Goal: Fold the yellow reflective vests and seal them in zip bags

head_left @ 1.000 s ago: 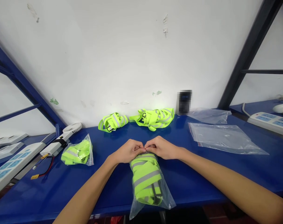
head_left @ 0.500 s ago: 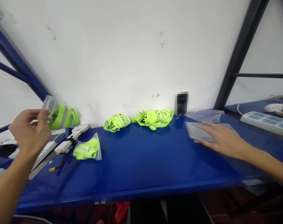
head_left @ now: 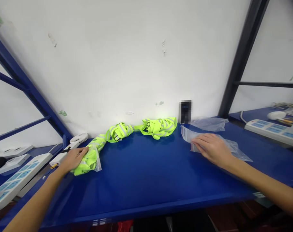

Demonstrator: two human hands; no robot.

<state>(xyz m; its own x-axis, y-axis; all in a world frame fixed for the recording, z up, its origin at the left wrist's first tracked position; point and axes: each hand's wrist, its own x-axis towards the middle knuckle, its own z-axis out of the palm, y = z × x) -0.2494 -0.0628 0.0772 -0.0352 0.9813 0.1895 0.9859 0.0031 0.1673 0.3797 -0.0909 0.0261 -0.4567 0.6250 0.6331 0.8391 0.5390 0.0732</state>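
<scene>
My left hand rests on a clear bag packed with a neon-yellow reflective vest at the left of the blue tabletop. Its fingers curl over the bag. A second packed bag seems to lie just behind it, toward the wall. My right hand is on an empty clear plastic bag at the right and grips it near the zip edge. Two loose reflective vests lie by the wall between my hands.
Another empty clear bag lies by the wall next to a small dark object. A white hand fan and power strips sit at the left. A further power strip is at the right, past a black upright.
My left hand has brought the packed vest bag down from the air onto the table's left side. My right hand has pulled the empty bag leftward and closed on it.
</scene>
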